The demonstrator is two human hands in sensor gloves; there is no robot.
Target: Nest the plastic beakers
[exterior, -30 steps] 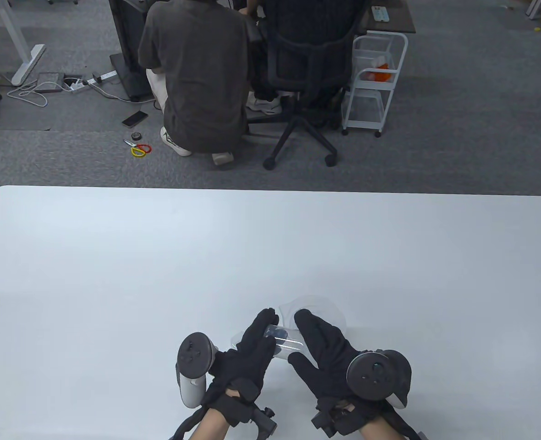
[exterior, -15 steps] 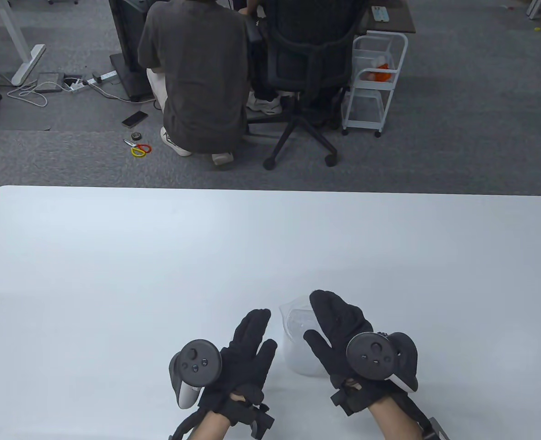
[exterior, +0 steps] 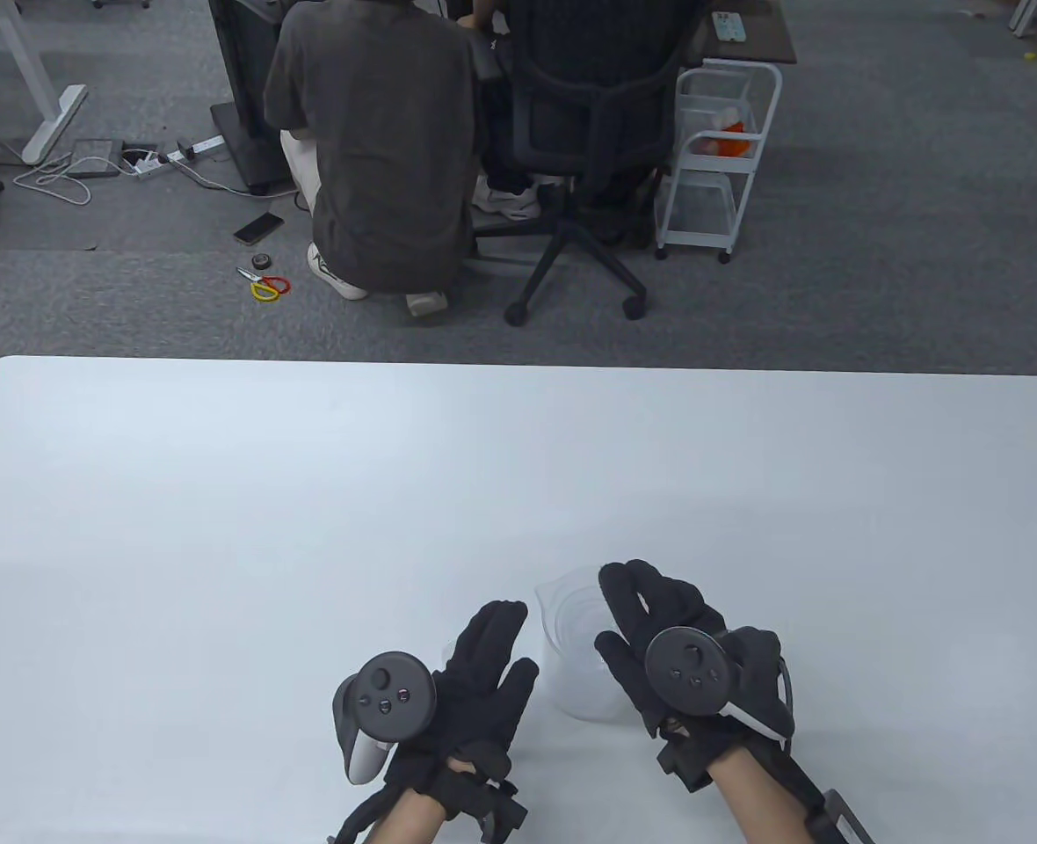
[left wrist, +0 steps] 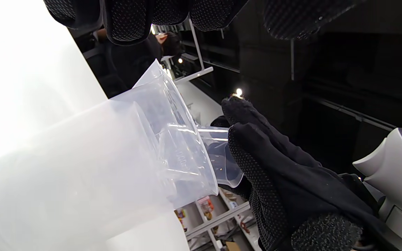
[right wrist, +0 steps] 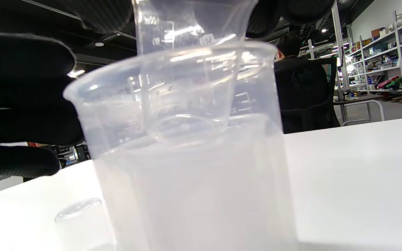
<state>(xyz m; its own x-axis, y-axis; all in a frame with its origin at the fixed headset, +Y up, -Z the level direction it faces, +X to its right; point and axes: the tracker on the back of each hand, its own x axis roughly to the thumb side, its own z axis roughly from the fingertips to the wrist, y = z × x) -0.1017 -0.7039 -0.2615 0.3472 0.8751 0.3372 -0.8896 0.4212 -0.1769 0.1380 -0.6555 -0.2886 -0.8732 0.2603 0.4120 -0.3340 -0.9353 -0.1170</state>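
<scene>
Beakers (exterior: 576, 633) clear plastic, nested upright.

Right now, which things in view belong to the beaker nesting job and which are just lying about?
Part of the job:
large beaker, upright on the table
smaller beaker going into it, under the right hand
small beaker beside it
left hand, near the large beaker

Just lying about:
scissors on the floor
phone
office chair
white cart

Office-lab: carpet (exterior: 879, 264), office chair (exterior: 584, 158), stocked shelving (right wrist: 389, 52).
</scene>
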